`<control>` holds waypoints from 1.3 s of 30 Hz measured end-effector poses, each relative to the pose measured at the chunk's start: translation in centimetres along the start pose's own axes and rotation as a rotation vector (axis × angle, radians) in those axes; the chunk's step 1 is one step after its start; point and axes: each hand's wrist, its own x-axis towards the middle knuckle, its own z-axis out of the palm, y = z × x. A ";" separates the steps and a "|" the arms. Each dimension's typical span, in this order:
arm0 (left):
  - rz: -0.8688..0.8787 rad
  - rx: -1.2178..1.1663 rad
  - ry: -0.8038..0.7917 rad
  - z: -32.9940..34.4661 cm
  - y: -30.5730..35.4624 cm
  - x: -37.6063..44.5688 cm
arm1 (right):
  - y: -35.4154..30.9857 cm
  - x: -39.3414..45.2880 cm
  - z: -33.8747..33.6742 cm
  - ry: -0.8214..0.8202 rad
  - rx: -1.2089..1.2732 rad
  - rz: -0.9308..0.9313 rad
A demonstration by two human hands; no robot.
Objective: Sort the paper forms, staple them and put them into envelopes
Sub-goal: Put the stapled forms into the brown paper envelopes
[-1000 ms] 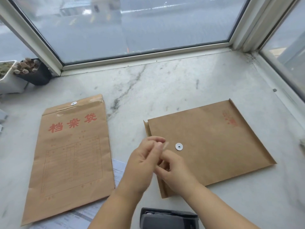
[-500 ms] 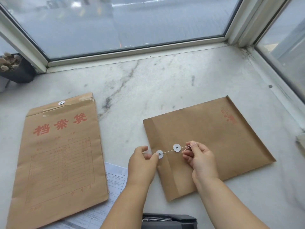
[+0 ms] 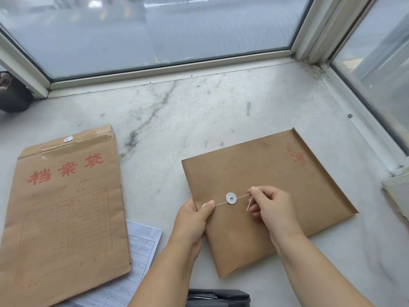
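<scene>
A brown envelope (image 3: 276, 173) lies back side up on the marble sill, flap folded shut at its left end. My left hand (image 3: 194, 220) pinches that flap edge, thumb over the flap's washer. A thin string (image 3: 241, 197) runs from under the thumb past the white round washer (image 3: 231, 198) to my right hand (image 3: 269, 207), which pinches its free end. A second brown envelope (image 3: 66, 218) with red characters lies at the left, front side up. Printed paper forms (image 3: 141, 251) stick out from under it. A dark stapler (image 3: 219, 296) shows at the bottom edge.
The marble sill (image 3: 177, 120) is bounded by window frames at the back and right. A dark plant pot (image 3: 13, 94) stands at the far left. A pale object (image 3: 398, 185) sits at the right edge.
The flap was folded shut over the envelope. My right hand has drawn the string past the round washer to the right, and my left thumb now covers the flap's washer.
</scene>
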 end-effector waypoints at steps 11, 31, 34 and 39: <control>0.249 0.118 -0.009 0.9 1.4 -2.1 | -3.5 3.1 -1.2 0.002 -0.765 -0.257; 0.157 -0.007 -0.105 3.8 8.4 -4.3 | 3.1 -1.4 -7.8 -0.244 -0.853 -1.224; 0.159 -0.133 -0.246 4.9 9.5 -6.2 | -0.2 -0.4 -9.5 -0.079 -0.507 -1.096; 0.289 0.123 -0.107 4.1 9.6 -8.0 | -12.0 -1.2 -13.6 0.097 -0.229 -0.971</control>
